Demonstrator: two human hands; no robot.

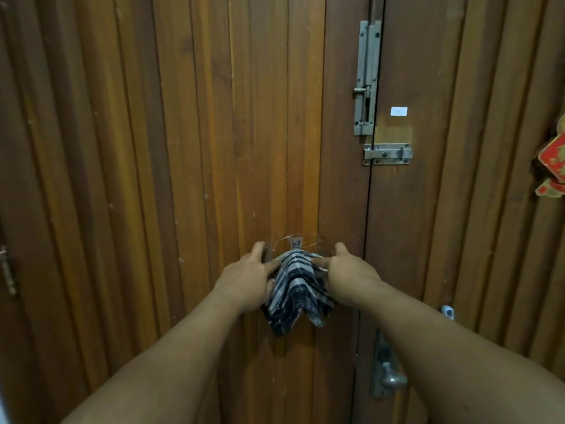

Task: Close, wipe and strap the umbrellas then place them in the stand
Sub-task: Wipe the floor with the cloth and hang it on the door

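Cloth (295, 289), checked, hangs from hook (296, 242) on wooden door (183, 148), right btwn both hands. L hand (249, 278) & R hand (345, 275) each pinch its top edge, thumbs up.

A cloth (295, 289) is hanging from a hook (296, 242) on the door (183, 148), between the left hand (247, 278) and right hand (348, 275). Two bolts (367, 78) are sitting above right, a handle (389, 377) below right.
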